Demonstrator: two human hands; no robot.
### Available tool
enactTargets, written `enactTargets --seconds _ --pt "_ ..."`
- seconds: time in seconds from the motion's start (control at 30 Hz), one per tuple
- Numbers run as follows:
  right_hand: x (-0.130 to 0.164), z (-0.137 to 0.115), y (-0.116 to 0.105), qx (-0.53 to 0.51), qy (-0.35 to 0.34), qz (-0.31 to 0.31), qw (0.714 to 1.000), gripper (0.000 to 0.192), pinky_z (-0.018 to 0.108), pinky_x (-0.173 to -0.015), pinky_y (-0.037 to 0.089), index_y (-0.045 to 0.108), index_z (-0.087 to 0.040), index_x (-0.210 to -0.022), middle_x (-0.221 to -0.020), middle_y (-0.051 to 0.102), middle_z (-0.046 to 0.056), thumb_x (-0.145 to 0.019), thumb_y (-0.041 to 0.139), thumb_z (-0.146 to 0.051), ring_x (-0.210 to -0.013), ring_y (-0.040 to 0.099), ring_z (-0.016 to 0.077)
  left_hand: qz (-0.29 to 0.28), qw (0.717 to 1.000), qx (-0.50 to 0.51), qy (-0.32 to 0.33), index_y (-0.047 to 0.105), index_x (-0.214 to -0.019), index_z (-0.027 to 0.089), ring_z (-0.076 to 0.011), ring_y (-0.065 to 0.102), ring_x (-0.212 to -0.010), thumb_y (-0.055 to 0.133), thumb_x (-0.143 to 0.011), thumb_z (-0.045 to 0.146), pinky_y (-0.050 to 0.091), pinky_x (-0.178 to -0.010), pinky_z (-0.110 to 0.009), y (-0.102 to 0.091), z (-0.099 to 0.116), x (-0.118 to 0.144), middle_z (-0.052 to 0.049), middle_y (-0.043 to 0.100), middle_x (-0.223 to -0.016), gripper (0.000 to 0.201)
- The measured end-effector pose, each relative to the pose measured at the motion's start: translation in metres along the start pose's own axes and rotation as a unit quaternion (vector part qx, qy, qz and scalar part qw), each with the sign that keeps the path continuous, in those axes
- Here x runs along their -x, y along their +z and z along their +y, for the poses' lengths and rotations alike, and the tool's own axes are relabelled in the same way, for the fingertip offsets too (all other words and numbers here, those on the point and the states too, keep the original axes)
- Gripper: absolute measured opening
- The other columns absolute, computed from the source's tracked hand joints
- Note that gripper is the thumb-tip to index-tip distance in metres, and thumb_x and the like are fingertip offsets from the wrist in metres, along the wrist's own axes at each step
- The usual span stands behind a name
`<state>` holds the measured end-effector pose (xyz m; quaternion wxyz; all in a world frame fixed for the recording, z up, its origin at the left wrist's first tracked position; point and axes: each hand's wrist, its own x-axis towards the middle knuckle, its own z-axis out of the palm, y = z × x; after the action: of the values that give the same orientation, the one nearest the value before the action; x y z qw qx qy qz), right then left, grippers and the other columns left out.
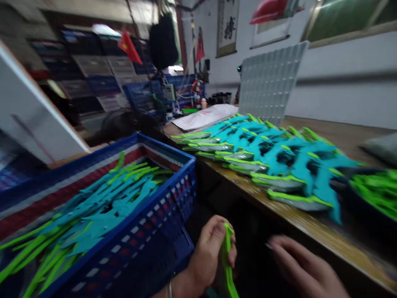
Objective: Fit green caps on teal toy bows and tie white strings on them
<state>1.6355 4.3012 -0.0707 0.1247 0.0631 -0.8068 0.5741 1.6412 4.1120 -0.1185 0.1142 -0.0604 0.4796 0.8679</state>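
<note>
At the bottom middle, my left hand (207,252) is closed around a lime-green plastic strip (228,258) that hangs down out of the frame. A bit of teal shows below that hand, though I cannot tell whether it joins the strip. To the right, my right hand (305,265) is apart from the strip and blurred, its fingers pressed together. A tiny pale glint shows at its fingertips, too small to name. On the table beside it lie rows of teal flat pieces (274,159) with lime-green edges and clear, shiny parts.
A blue plastic crate (155,213) on the left, lined with striped cloth, holds similar teal-and-green pieces (114,203). At the right, a dark basin (344,190) contains loose green parts (376,190). A grey ribbed panel (271,80) stands upright behind the rows on the wooden table (319,227).
</note>
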Motion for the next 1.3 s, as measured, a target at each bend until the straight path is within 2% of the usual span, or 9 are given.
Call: enactTargets --seconds 0.1,0.2,0.3,0.47,0.6,0.73,0.83,1.13,1.3 --pt "0.003 -0.019 0.031 -0.111 0.093 -0.117 0.982 0.033 0.022 -0.043 0.045 0.065 -0.021 -0.079 -0.064 0.059 0.001 -0.094 0.061 -0.05 -0.052 0.058 0.0147 -0.025 0.999 0.028 -0.01 0.055 -0.091 0.018 -0.0085 0.049 -0.045 0.057 -0.098 0.053 0.04 -0.047 -0.018 -0.001 0.001 0.007 0.002 0.055 -0.056 0.036" --pt "0.001 -0.027 0.059 -0.22 0.16 -0.14 0.952 0.03 0.022 -0.043 0.047 0.057 -0.021 -0.084 -0.07 0.058 -0.002 -0.096 0.06 -0.048 -0.05 0.062 0.0148 -0.046 0.995 0.083 0.001 0.058 -0.092 0.017 -0.0085 0.052 -0.047 0.058 -0.098 0.046 0.041 -0.047 -0.017 -0.01 0.001 0.009 0.001 0.058 -0.062 0.029" --pt "0.006 -0.027 0.069 -0.249 0.188 -0.146 0.939 0.029 0.023 -0.044 0.049 0.056 -0.02 -0.087 -0.074 0.06 -0.001 -0.098 0.06 -0.047 -0.049 0.065 0.016 -0.095 0.988 0.121 0.026 0.059 -0.09 0.017 -0.0088 0.054 -0.049 0.055 -0.1 0.043 0.043 -0.05 -0.019 -0.016 0.001 0.01 0.001 0.058 -0.068 0.028" --pt "0.017 -0.029 0.068 -0.247 0.162 -0.155 0.943 0.026 0.023 -0.051 0.052 0.06 -0.018 -0.082 -0.084 0.058 0.0 -0.1 0.059 -0.037 -0.056 0.068 0.0142 -0.173 0.966 0.187 0.036 0.058 -0.09 0.017 -0.0072 0.053 -0.048 0.055 -0.099 0.044 0.041 -0.048 -0.018 -0.018 0.002 0.007 0.001 0.053 -0.078 0.028" --pt "0.02 -0.034 0.068 -0.163 0.085 -0.13 0.974 0.021 0.023 -0.064 0.052 0.065 -0.019 -0.079 -0.085 0.056 0.0 -0.099 0.06 -0.024 -0.068 0.063 0.0115 -0.177 0.963 0.2 0.034 0.055 -0.086 0.017 -0.0081 0.046 -0.053 0.056 -0.097 0.048 0.037 -0.047 -0.018 -0.021 0.002 0.008 0.001 0.046 -0.077 0.033" --pt "0.023 -0.036 0.067 -0.109 0.02 -0.128 0.986 0.016 0.023 -0.069 0.048 0.068 -0.02 -0.081 -0.083 0.056 0.001 -0.096 0.063 -0.016 -0.079 0.057 0.0132 -0.18 0.965 0.189 0.026 0.055 -0.085 0.018 -0.0116 0.048 -0.064 0.056 -0.096 0.049 0.045 -0.055 -0.02 -0.023 0.003 0.011 0.0 0.044 -0.077 0.033" --pt "0.022 -0.034 0.066 -0.117 0.008 -0.143 0.983 0.015 0.022 -0.069 0.046 0.068 -0.019 -0.083 -0.083 0.056 0.001 -0.097 0.062 -0.015 -0.078 0.056 0.0124 -0.181 0.966 0.178 0.035 0.054 -0.085 0.017 -0.0124 0.05 -0.066 0.055 -0.097 0.049 0.049 -0.059 -0.022 -0.025 0.002 0.01 0.0 0.044 -0.077 0.034" --pt "0.011 -0.028 0.06 -0.125 -0.007 -0.192 0.973 0.016 0.023 -0.071 0.045 0.07 -0.018 -0.084 -0.082 0.057 0.001 -0.098 0.064 -0.018 -0.078 0.056 0.0118 -0.205 0.961 0.179 0.055 0.056 -0.09 0.018 -0.0077 0.048 -0.049 0.05 -0.099 0.051 0.039 -0.042 -0.018 -0.027 -0.006 0.006 0.001 0.047 -0.079 0.035" --pt "0.009 -0.028 0.061 -0.149 0.022 -0.179 0.972 0.017 0.024 -0.071 0.044 0.067 -0.018 -0.081 -0.082 0.057 0.001 -0.098 0.064 -0.018 -0.078 0.056 0.0124 -0.208 0.958 0.187 0.064 0.056 -0.09 0.017 -0.0073 0.048 -0.047 0.048 -0.1 0.049 0.038 -0.041 -0.018 -0.026 -0.007 0.005 0.001 0.047 -0.078 0.035"
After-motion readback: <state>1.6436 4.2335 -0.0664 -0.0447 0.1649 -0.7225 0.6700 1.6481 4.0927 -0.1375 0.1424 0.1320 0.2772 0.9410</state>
